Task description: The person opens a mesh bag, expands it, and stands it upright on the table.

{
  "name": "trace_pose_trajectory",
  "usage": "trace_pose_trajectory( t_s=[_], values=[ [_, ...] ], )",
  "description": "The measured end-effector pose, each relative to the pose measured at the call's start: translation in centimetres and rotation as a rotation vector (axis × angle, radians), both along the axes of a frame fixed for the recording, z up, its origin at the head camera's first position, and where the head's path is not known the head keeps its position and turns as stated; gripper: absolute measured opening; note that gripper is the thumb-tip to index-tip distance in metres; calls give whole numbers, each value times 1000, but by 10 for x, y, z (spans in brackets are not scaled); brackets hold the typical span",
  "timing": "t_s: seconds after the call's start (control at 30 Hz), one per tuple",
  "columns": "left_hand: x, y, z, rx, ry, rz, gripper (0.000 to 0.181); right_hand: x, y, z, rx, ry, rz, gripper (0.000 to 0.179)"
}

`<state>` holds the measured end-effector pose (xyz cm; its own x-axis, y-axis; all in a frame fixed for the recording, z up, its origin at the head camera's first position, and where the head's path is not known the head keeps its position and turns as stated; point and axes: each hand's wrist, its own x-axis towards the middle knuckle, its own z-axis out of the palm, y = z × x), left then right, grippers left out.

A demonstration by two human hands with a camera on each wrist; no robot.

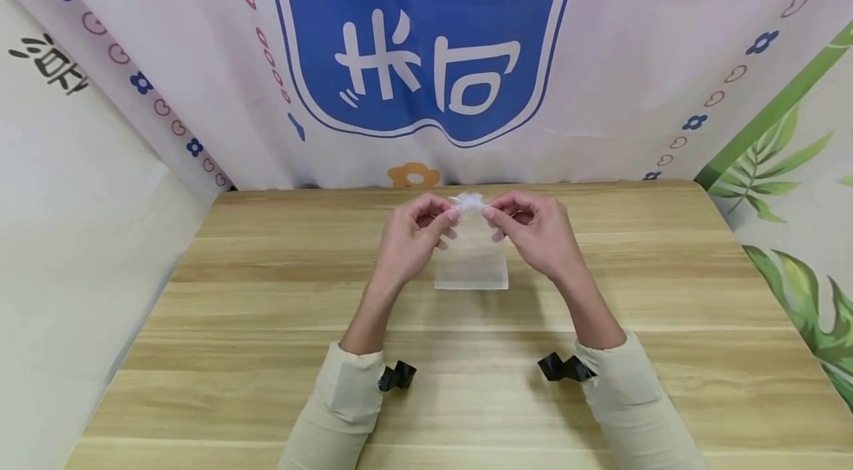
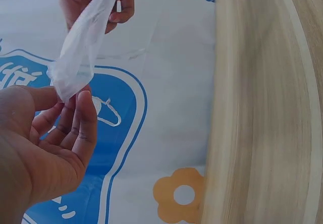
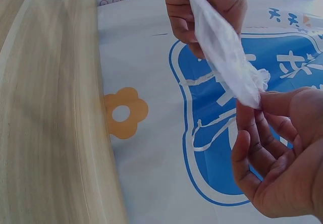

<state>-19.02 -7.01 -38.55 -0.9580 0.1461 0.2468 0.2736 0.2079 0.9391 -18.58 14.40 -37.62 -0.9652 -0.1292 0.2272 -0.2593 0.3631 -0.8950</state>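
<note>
A small sheer white drawstring bag hangs between the two hands above the wooden table, its gathered, ruffled mouth at the top and its straight bottom edge toward the person. The left hand pinches one side of the mouth between thumb and fingers. On the opposite side, the right hand holds the mouth in a matching pinch. Both wrist views show the bag nearly edge-on, thin and flat. A thin white ribbon loop dangles near the right fingers in the right wrist view.
The wooden table reaches back to a hanging white cloth with a blue printed emblem. Black pieces stick out from both sleeve cuffs. A leaf-printed panel stands at the right and a pale one at the left.
</note>
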Motion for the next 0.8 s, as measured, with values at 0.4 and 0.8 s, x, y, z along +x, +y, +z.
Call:
trace_pose_trajectory(
  t_s=[0.4, 0.8],
  values=[
    [-1, -5, 5, 26, -23, 27, 11, -1, 4, 4, 2, -3, -3, 17],
    [2, -3, 4, -126, 7, -66, 20, 0, 3, 1, 58, 19, 69, 17]
  ],
)
